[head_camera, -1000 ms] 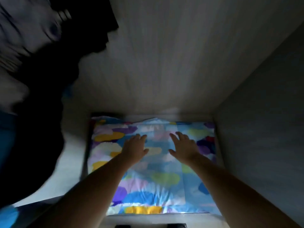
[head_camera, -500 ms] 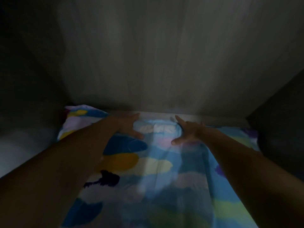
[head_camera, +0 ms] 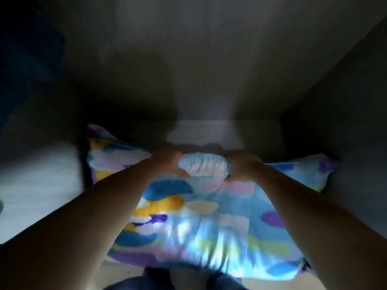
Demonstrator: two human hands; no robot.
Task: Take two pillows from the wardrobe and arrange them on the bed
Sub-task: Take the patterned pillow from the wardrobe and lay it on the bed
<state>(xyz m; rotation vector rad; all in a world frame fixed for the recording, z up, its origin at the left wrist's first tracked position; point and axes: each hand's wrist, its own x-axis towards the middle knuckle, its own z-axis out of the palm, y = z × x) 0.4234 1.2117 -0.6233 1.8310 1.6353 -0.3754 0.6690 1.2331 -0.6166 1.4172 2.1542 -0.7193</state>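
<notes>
Soft pillow (head_camera: 201, 216) lay in the wardrobe (head_camera: 209, 70); left hand (head_camera: 167, 162) and right hand (head_camera: 244, 165) pinched its far edge, and loose fabric might slip.

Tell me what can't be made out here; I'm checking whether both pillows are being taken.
- Second pillow: head view shows only one pillow; anything beneath is hidden by it.
- Fingertips of left hand and right hand: curled over the pillow's bunched far edge, out of sight.
- Wardrobe back and left side: too dark to read.
- Pillow's near edge: motion-blurred, partly behind the forearms.
- Dark shape at the bottom edge: cut off.
</notes>
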